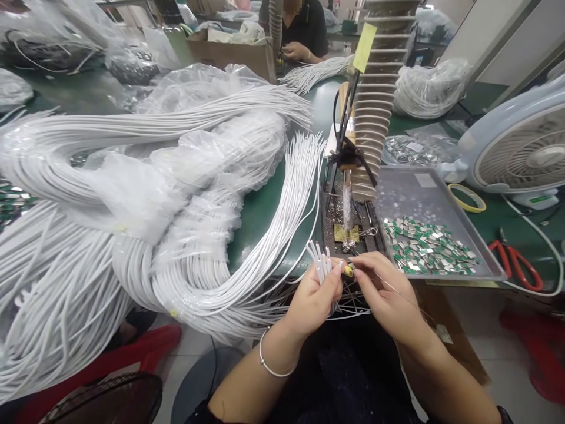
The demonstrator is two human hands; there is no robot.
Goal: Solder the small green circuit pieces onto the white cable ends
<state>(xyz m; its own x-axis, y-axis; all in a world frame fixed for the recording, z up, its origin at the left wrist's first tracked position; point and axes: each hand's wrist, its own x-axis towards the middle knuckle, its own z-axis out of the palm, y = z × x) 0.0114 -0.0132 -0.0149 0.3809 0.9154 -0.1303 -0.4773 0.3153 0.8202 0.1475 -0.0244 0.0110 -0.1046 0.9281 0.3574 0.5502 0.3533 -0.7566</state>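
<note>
My left hand [315,297] is closed around a small bunch of white cables [321,262], their cut ends pointing up with reddish tips showing. Close beside it, my right hand [391,294] pinches a thin silvery wire [388,284] that trails back over the hand. A small yellow piece [348,270] shows between the fingertips of both hands; its kind is unclear. Just beyond the fingers, a soldering iron [347,203] is fixed tip down over a small yellowish pad [346,232] on a dark, solder-spattered base.
Thick bundles of white cable [212,235], partly in plastic, cover the left side. At right are a grey tray [419,182] of small green-and-silver boards [428,244], red-handled scissors [514,265], a tape roll [467,198] and a fan [521,141]. A ribbed hose [375,100] hangs behind the iron. A person [304,29] sits opposite.
</note>
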